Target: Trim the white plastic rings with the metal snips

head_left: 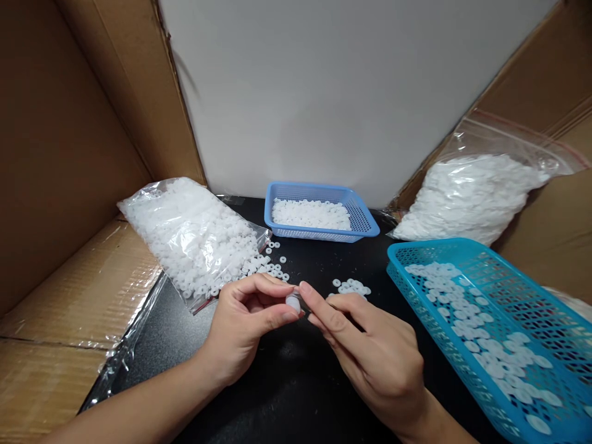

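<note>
Between the thumb and forefinger of my left hand [238, 327] is a small white round plastic piece [293, 303]. The fingers of my right hand [377, 351] are pinched together right beside it, meeting the left fingertips over the black table. What the right fingers hold, if anything, is hidden. Just beyond my right hand lies a small pile of flat white discs [352, 287]. Loose white rings [272, 269] are scattered past my left hand, by the mouth of a clear bag [194, 237] full of such rings.
A blue basket [324, 234] with white rings stands at the back against a pale panel. To the right, a larger teal basket [444, 351] holds many white discs. A full zip bag [472, 191] leans behind it. Cardboard walls [92, 92] flank the black table [287, 394].
</note>
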{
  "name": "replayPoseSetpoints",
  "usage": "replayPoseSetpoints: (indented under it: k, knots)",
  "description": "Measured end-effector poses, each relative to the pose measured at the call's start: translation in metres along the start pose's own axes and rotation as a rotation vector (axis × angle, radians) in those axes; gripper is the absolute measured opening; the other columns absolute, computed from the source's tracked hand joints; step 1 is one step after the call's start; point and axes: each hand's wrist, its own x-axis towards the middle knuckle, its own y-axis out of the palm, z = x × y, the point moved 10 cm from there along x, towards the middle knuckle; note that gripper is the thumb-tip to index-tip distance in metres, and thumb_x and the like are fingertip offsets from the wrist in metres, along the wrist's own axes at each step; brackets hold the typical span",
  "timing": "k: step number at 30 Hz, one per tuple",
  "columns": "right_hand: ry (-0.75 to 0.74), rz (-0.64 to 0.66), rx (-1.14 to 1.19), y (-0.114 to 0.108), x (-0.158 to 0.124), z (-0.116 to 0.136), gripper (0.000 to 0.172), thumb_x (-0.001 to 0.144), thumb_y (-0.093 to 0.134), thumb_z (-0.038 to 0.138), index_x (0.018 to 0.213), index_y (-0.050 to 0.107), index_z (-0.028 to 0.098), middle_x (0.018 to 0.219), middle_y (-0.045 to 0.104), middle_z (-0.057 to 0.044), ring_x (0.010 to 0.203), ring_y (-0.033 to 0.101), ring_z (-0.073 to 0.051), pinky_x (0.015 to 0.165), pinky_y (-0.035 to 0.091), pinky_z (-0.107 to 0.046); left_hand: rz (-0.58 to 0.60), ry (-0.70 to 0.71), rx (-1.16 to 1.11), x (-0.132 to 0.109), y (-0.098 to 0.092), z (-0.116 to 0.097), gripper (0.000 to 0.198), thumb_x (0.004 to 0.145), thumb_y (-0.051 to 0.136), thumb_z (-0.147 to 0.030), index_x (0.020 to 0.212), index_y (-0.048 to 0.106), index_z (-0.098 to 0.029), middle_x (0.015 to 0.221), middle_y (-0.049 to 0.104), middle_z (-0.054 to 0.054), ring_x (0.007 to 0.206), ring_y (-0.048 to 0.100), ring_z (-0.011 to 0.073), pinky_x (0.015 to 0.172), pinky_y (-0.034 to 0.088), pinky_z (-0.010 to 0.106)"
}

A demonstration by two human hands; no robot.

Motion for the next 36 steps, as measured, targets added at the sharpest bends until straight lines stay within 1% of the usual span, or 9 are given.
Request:
replayPoseSetpoints:
  k: [9,14,21,25,30,36]
  knots:
    - [-0.005,-0.008,0.013,0.0001,-0.0006,0.0001,0.061,0.102,0.055,0.008,0.159,0.040,0.025,0.077,0.070,-0.002,0.063,0.065,-0.013,0.055,0.047,-0.024,0.020,-0.017,0.003,0.0002,0.0021,0.0019,0.020,0.059,0.098,-0.020,0.073,0.084,-0.020,0.075,0.078,0.001,0.066,0.072,0.0097,0.066,0.059,0.015]
    - [-0.016,0.005,-0.011,-0.0016,-0.0003,0.0007,0.060,0.103,0.054,0.010,0.159,0.041,0.026,0.075,0.068,-0.001,0.061,0.063,-0.013,0.055,0.044,-0.024,0.034,-0.011,0.020,0.0006,0.0035,0.0002,0.019,0.060,0.098,-0.022,0.073,0.084,-0.021,0.075,0.078,0.001,0.065,0.071,0.0091,0.066,0.059,0.015]
    - [-0.037,0.025,-0.043,0.0004,-0.0036,0.0007,0.057,0.101,0.057,0.009,0.156,0.047,0.021,0.078,0.066,-0.002,0.065,0.062,-0.014,0.057,0.043,-0.026,0.061,-0.021,0.039,0.0002,0.0046,-0.0009,0.017,0.062,0.097,-0.023,0.074,0.085,-0.021,0.076,0.078,0.002,0.065,0.071,0.0085,0.065,0.058,0.014]
    - [-0.035,0.037,-0.045,0.0012,-0.0058,-0.0006,0.050,0.104,0.055,0.011,0.153,0.052,0.019,0.079,0.067,-0.003,0.067,0.061,-0.014,0.060,0.042,-0.026,0.067,-0.013,0.047,0.0007,0.0049,-0.0016,0.017,0.063,0.097,-0.023,0.075,0.085,-0.020,0.076,0.078,0.002,0.065,0.071,0.0086,0.065,0.058,0.014]
    - [-0.033,0.031,-0.058,-0.0001,-0.0059,-0.0007,0.036,0.103,0.056,0.010,0.138,0.066,0.013,0.079,0.067,-0.003,0.067,0.060,-0.012,0.061,0.040,-0.026,0.078,-0.009,0.058,0.0011,0.0052,-0.0013,0.015,0.065,0.096,-0.024,0.076,0.086,-0.021,0.077,0.077,0.002,0.066,0.071,0.0087,0.066,0.058,0.014]
    - [-0.040,0.030,-0.067,-0.0001,-0.0048,0.0001,0.035,0.104,0.055,0.010,0.136,0.067,0.012,0.079,0.068,-0.004,0.067,0.059,-0.013,0.060,0.040,-0.026,0.083,0.003,0.069,0.0009,0.0049,-0.0030,0.016,0.065,0.096,-0.024,0.077,0.086,-0.021,0.077,0.077,0.002,0.065,0.071,0.0087,0.065,0.058,0.015]
